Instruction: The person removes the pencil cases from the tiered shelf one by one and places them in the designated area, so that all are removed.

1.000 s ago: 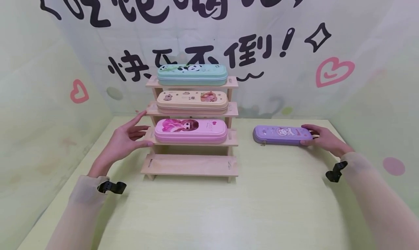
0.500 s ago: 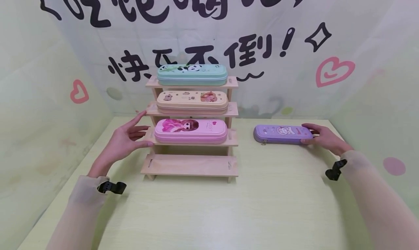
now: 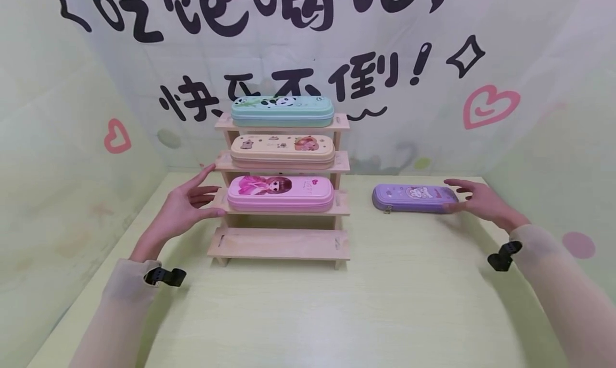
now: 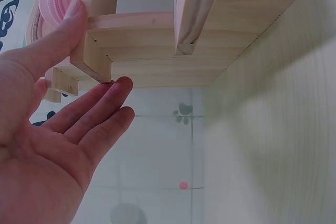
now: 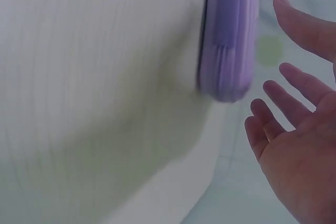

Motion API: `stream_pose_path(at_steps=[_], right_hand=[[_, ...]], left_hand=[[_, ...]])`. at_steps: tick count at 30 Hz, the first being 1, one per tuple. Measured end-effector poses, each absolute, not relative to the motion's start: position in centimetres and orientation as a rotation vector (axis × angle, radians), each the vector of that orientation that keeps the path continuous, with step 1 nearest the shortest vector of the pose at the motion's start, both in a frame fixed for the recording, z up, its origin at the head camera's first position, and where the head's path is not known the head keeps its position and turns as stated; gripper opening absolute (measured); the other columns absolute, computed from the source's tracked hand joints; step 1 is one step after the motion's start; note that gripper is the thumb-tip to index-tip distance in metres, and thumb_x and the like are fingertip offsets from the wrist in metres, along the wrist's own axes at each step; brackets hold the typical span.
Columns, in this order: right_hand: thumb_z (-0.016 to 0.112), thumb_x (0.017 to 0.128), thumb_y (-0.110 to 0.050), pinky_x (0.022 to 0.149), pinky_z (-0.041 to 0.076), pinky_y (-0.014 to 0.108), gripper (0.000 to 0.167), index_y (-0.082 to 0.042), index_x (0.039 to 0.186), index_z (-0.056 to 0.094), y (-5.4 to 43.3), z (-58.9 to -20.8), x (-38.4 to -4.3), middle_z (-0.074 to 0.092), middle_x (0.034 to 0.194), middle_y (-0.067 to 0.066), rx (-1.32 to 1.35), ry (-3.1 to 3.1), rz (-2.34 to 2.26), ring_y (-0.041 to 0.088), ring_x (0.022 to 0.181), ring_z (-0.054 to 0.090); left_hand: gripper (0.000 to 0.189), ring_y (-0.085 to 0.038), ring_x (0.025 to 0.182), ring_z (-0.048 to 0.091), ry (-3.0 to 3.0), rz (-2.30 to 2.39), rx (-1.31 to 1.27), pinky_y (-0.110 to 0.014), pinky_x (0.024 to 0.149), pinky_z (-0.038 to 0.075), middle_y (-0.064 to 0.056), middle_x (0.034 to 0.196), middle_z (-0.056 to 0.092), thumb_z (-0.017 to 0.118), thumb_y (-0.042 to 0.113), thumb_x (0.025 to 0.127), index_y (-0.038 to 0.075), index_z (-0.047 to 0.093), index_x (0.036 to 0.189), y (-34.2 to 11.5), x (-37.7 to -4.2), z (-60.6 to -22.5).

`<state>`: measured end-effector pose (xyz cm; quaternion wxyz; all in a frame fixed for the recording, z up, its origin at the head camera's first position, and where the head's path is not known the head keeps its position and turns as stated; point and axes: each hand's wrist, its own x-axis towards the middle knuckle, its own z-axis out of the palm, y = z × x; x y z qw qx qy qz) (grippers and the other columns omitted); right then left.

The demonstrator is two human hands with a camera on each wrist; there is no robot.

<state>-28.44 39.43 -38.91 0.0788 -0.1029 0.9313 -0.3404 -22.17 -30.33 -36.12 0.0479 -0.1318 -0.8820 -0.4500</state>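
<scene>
A purple pencil case [image 3: 415,198] with a cartoon on its lid lies flat on the table, right of a stepped wooden rack [image 3: 279,243]. My right hand [image 3: 486,201] hovers at the case's right end; the right wrist view shows its fingers [image 5: 294,98] spread and apart from the case. My left hand [image 3: 180,210] is at the rack's left side, thumb touching the end of a tier and fingers fairly straight. On the rack's upper tiers lie a mint panda pencil case [image 3: 283,111], a cream one [image 3: 283,151] and a pink one [image 3: 281,193] with a doll print.
The rack's lowest tier is bare wood. Behind the table [image 3: 308,314] hangs a white cloth [image 3: 404,132] with black lettering and pink hearts. Similar cloth walls [image 3: 62,170] close in the left and right sides.
My right hand has let go of the purple pencil case, its fingers spreading and the wrist shifting slightly right. The case stays where it was. My left hand has not visibly moved.
</scene>
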Motion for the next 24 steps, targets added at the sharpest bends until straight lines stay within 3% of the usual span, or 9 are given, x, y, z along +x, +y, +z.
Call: stream_pose_path(at_steps=[5,9,11,15,19,24], right_hand=[[0.082,0.093,-0.023,0.107,0.041,0.067,0.075,0.004,0.153,0.048,37.3,-37.6,-27.4,0.039,0.158,0.033,-0.440,2.838,-0.986,0.053,0.139,0.040],[0.082,0.092,-0.026,0.102,0.045,0.063,0.073,0.005,0.150,0.051,36.0,-37.0,-26.6,0.045,0.154,0.032,-0.499,2.878,-0.945,0.051,0.131,0.048],[0.083,0.092,-0.026,0.101,0.047,0.062,0.071,0.004,0.149,0.053,35.4,-36.8,-26.2,0.046,0.153,0.032,-0.527,2.899,-0.925,0.050,0.128,0.051],[0.083,0.091,-0.025,0.104,0.043,0.067,0.069,0.003,0.148,0.056,33.7,-36.3,-25.0,0.045,0.153,0.032,-0.603,2.939,-0.892,0.052,0.133,0.047],[0.082,0.093,-0.023,0.104,0.044,0.071,0.064,0.001,0.147,0.058,31.5,-35.9,-23.6,0.049,0.151,0.030,-0.642,2.964,-0.927,0.054,0.131,0.050],[0.083,0.093,-0.020,0.098,0.051,0.060,0.059,-0.002,0.145,0.061,28.6,-35.6,-22.0,0.061,0.140,0.025,-0.705,2.960,-1.067,0.047,0.121,0.060]], left_hand=[[0.109,-0.039,0.129,0.062,-2.704,-1.359,-0.375,-0.044,0.103,0.054,-0.025,0.143,0.061,0.093,0.020,0.083,0.043,0.026,0.167,-30.4,-22.1,-36.1],[0.109,-0.038,0.129,0.063,-2.710,-1.348,-0.359,-0.035,0.101,0.056,-0.024,0.143,0.061,0.093,0.022,0.083,0.045,0.027,0.166,-30.4,-22.0,-36.1],[0.109,-0.040,0.129,0.062,-2.709,-1.346,-0.368,-0.036,0.101,0.055,-0.025,0.143,0.061,0.093,0.022,0.083,0.044,0.027,0.167,-30.3,-22.0,-36.1],[0.109,-0.040,0.129,0.062,-2.707,-1.357,-0.373,-0.040,0.102,0.055,-0.026,0.142,0.061,0.093,0.020,0.083,0.043,0.026,0.167,-30.3,-21.9,-36.1],[0.110,-0.041,0.129,0.062,-2.715,-1.359,-0.375,-0.034,0.100,0.055,-0.026,0.143,0.061,0.093,0.020,0.083,0.043,0.025,0.167,-30.3,-22.0,-36.1],[0.111,-0.042,0.129,0.062,-2.708,-1.351,-0.389,-0.039,0.101,0.054,-0.027,0.142,0.061,0.093,0.021,0.083,0.043,0.024,0.167,-30.3,-22.1,-36.2]])
